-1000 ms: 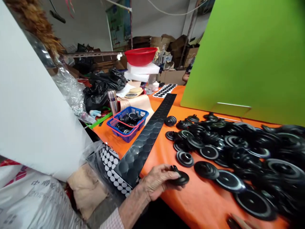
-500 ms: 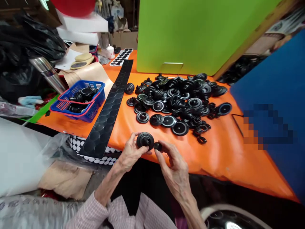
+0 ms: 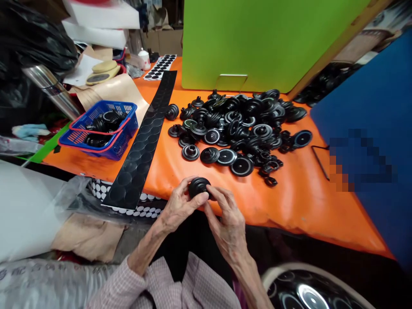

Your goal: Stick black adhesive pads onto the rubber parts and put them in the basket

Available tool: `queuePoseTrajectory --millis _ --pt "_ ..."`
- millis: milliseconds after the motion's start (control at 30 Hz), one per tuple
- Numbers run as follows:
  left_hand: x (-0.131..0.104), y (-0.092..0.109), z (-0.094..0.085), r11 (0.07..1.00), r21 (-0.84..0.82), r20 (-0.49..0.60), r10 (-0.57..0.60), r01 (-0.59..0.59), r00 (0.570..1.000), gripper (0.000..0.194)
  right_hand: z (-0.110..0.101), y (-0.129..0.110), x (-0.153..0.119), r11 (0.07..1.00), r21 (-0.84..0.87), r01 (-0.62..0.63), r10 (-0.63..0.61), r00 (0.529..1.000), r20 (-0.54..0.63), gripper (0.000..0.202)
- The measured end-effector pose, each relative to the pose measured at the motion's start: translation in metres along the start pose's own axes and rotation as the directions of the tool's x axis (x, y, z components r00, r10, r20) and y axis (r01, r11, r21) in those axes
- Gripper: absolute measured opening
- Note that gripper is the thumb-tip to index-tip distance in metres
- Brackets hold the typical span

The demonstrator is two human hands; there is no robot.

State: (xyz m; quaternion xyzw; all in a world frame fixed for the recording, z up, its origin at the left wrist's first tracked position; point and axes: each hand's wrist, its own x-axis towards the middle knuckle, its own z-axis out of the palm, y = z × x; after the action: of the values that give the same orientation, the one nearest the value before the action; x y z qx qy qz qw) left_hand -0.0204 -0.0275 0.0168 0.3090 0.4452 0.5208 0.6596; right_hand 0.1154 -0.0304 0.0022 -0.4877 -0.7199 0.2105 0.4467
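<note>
My left hand is closed on the rim of a black ribbed disc part, holding it over the table's front edge. My right hand is closed at the disc's right side, its thumb and fingers pressed to the middle. The small black piece in its fingertips is mostly hidden there. Beyond both hands lies a heap of similar black disc parts, some showing a pale ring, with small black pieces at its near right edge.
A blue basket of black parts stands left on the orange table. Between it and the heap runs a black strip of round stickers. A green board rises behind; a blue panel stands right. A container of discs sits lower right.
My right hand has brought the small black piece left against the middle of the ribbed disc. The disc has tilted in my left hand. The camera view has shifted slightly.
</note>
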Motion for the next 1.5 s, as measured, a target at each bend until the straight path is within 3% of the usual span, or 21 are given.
queuePoseTrajectory --millis 67,167,267,367,533,667,800,900,967,1067,1167,1267,1367,1433,1500 --pt "-0.001 0.001 0.0 0.999 -0.034 0.004 -0.006 0.006 1.0 0.048 -0.002 -0.002 0.0 0.984 0.09 -0.156 0.154 0.988 0.032 0.035" --pt "-0.001 0.001 -0.002 0.998 -0.056 0.041 0.016 -0.014 0.999 0.049 -0.004 -0.005 0.003 0.857 0.247 -0.452 0.432 0.892 0.132 0.045" --pt "-0.003 0.001 -0.004 0.998 -0.011 0.081 0.068 -0.068 0.994 0.049 -0.004 -0.008 0.007 0.711 0.393 -0.583 0.512 0.813 0.278 0.043" --pt "-0.005 0.001 -0.006 0.991 0.076 0.091 0.104 -0.111 0.99 0.047 0.0 -0.009 0.007 0.675 0.467 -0.572 0.505 0.819 0.273 0.039" --pt "-0.008 0.0 -0.007 0.977 0.134 0.033 0.165 -0.168 0.986 0.045 0.012 -0.008 0.005 0.725 0.463 -0.51 0.479 0.856 0.193 0.033" --pt "-0.004 0.005 -0.008 0.976 0.169 0.005 0.137 -0.136 0.991 0.048 0.014 -0.002 0.012 0.729 0.469 -0.499 0.436 0.866 0.243 0.033" --pt "0.004 0.01 -0.009 0.996 0.07 0.019 0.048 -0.049 0.999 0.051 0.009 0.0 0.015 0.658 0.552 -0.512 0.401 0.859 0.319 0.037" --pt "0.009 0.01 -0.012 0.999 0.043 0.006 0.013 -0.013 1.0 0.046 0.006 -0.002 0.011 0.669 0.527 -0.523 0.385 0.851 0.356 0.038" --pt "0.012 0.012 -0.018 0.997 0.075 -0.046 0.025 -0.021 0.999 0.046 0.002 0.002 0.008 0.704 0.459 -0.541 0.446 0.841 0.307 0.04" --pt "0.023 0.019 -0.032 0.981 0.184 -0.199 0.105 -0.068 0.974 0.052 -0.014 0.025 0.01 0.833 0.254 -0.492 0.508 0.862 0.006 0.037" --pt "0.037 0.028 -0.049 0.947 0.3 -0.297 0.205 -0.113 0.932 0.058 -0.046 0.058 0.019 0.904 -0.107 -0.414 0.365 0.878 -0.31 0.035" --pt "0.044 0.032 -0.058 0.941 0.326 -0.351 0.213 -0.094 0.912 0.064 -0.067 0.074 0.03 0.869 -0.324 -0.373 0.223 0.881 -0.416 0.037" --pt "0.039 0.031 -0.054 0.947 0.305 -0.285 0.19 -0.099 0.94 0.062 -0.055 0.061 0.036 0.933 -0.16 -0.322 0.272 0.924 -0.271 0.035" --pt "0.034 0.03 -0.046 0.953 0.283 -0.158 0.158 -0.108 0.975 0.056 -0.034 0.039 0.037 0.932 0.133 -0.338 0.343 0.939 -0.019 0.04" --pt "0.03 0.029 -0.038 0.955 0.279 -0.038 0.12 -0.105 0.992 0.05 -0.012 0.018 0.039 0.838 0.375 -0.396 0.343 0.917 0.203 0.046"
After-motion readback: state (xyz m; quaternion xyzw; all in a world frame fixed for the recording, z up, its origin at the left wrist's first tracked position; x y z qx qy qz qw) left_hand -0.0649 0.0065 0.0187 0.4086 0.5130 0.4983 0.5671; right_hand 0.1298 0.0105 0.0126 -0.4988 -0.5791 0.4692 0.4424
